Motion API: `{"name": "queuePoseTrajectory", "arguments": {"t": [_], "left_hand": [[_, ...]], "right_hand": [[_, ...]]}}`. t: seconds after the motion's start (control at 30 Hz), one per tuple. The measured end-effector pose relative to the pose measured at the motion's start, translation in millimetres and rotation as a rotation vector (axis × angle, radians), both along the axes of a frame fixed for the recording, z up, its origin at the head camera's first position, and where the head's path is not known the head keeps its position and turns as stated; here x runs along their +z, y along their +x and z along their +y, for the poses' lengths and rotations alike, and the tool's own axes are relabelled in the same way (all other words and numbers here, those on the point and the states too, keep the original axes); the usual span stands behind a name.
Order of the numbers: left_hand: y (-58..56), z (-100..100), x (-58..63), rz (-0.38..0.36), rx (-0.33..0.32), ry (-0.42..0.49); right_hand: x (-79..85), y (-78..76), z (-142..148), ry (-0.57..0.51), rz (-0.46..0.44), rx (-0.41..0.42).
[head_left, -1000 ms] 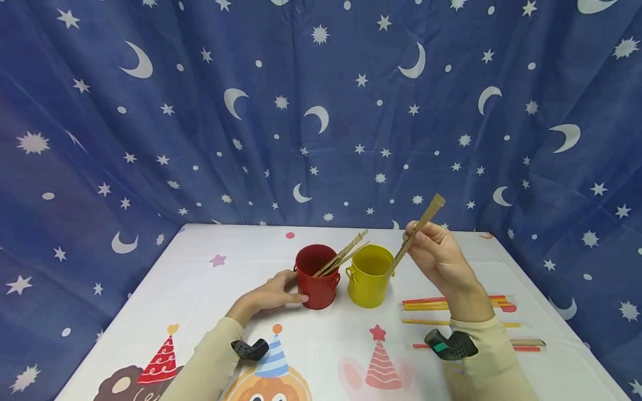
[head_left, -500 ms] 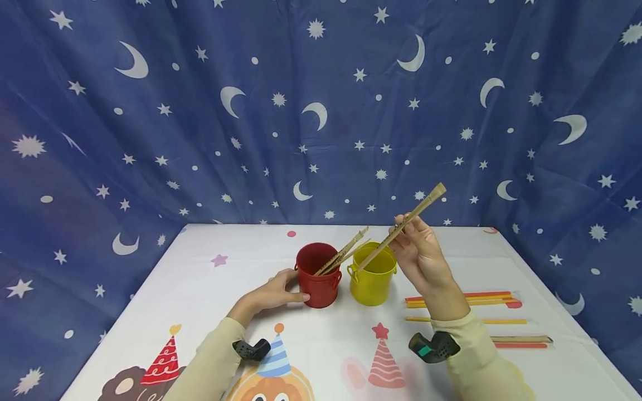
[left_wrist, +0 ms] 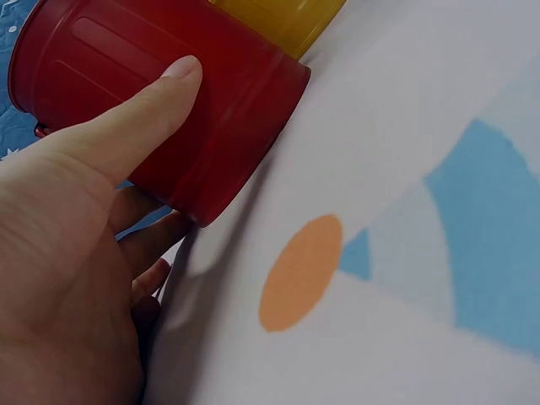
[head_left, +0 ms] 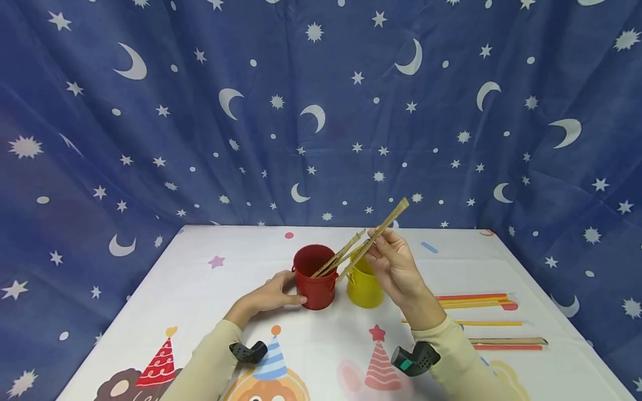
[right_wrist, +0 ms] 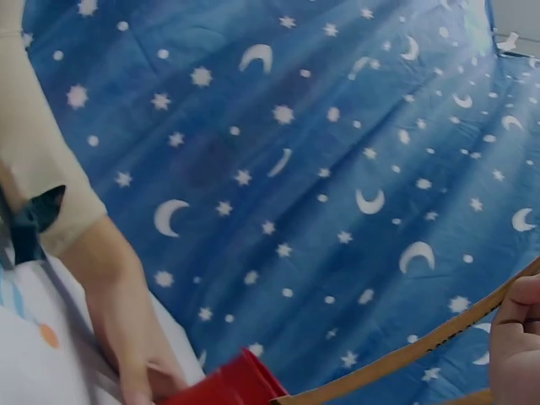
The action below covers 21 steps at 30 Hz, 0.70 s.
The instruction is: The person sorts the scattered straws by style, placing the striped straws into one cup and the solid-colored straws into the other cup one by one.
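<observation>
My left hand (head_left: 268,294) holds the side of a small red metal bucket (head_left: 316,291). In the left wrist view its thumb (left_wrist: 139,122) lies along the bucket wall, with the other fingers behind. Slim tan paper-wrapped sticks (head_left: 350,245) lean out of the bucket toward the right. My right hand (head_left: 398,273) pinches another tan paper-wrapped stick (head_left: 392,216), marked with dark print. It is tilted, its lower end beside the red bucket's right rim. A yellow bucket (head_left: 365,289) stands just right of the red one, partly hidden behind the right hand and stick.
On the right of the white printed tablecloth (head_left: 200,301) lie red and yellow straws (head_left: 478,301) in clear wrappers. Another yellow straw (head_left: 494,323) lies nearer, then a tan stick (head_left: 511,341) beside a red straw (head_left: 511,348). A blue moon-and-star curtain (head_left: 321,156) hangs behind.
My right hand has moved left with the tan stick, from right of the yellow bucket to across it, bringing the lower end near the red bucket. The left hand keeps its hold.
</observation>
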<state>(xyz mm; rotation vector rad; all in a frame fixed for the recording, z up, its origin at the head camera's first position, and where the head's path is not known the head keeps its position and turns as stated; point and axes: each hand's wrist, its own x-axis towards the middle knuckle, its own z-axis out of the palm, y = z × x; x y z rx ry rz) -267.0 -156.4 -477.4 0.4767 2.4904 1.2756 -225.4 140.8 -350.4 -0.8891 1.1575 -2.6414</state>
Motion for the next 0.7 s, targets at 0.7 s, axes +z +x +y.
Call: {"name": "queuePoseTrajectory", "arguments": {"t": [0.7], "left_hand": [[-1.6, -2.3, -3.8, -0.006, 0.007, 0.017]], "right_hand": [[0.9, -7.1, -5.5, -0.194, -0.043, -0.035]]}}
